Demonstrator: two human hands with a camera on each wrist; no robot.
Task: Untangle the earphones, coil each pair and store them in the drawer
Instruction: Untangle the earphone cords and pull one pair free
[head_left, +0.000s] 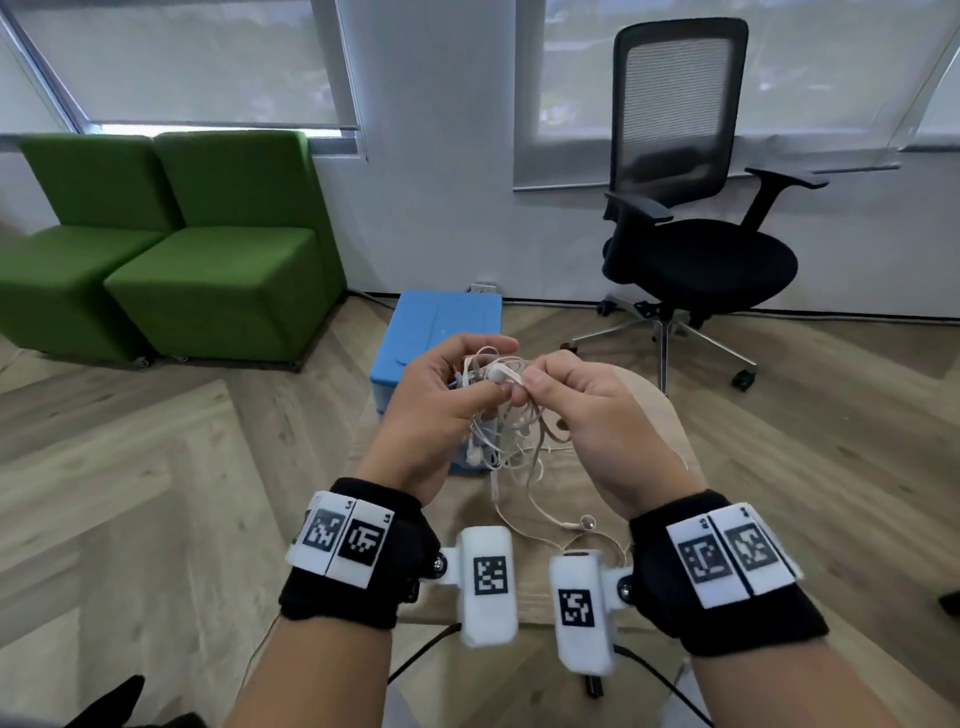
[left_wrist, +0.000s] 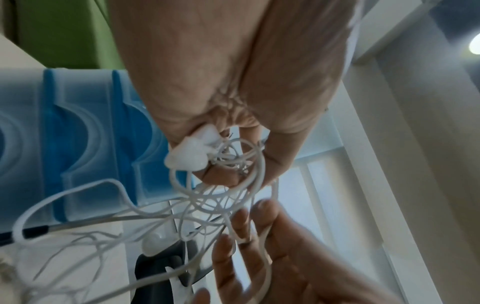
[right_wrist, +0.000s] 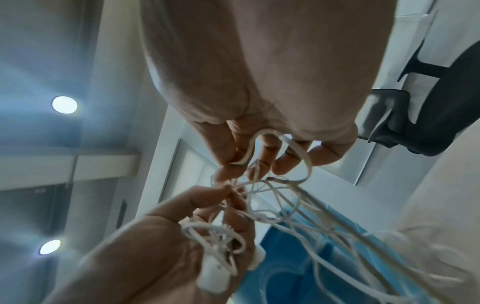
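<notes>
A tangle of white earphone cables hangs in the air between both hands, above a small wooden table. My left hand grips the knotted bunch, with white earbuds pressed against its fingers. My right hand pinches a cable loop at the top of the tangle. Loose strands trail down to an earbud near the table. A blue plastic drawer unit stands behind the hands; I cannot tell if a drawer is open.
Two green armchairs stand at the back left by the window. A black mesh office chair is at the back right. The floor is light wood. A dark cable runs below the table's near edge.
</notes>
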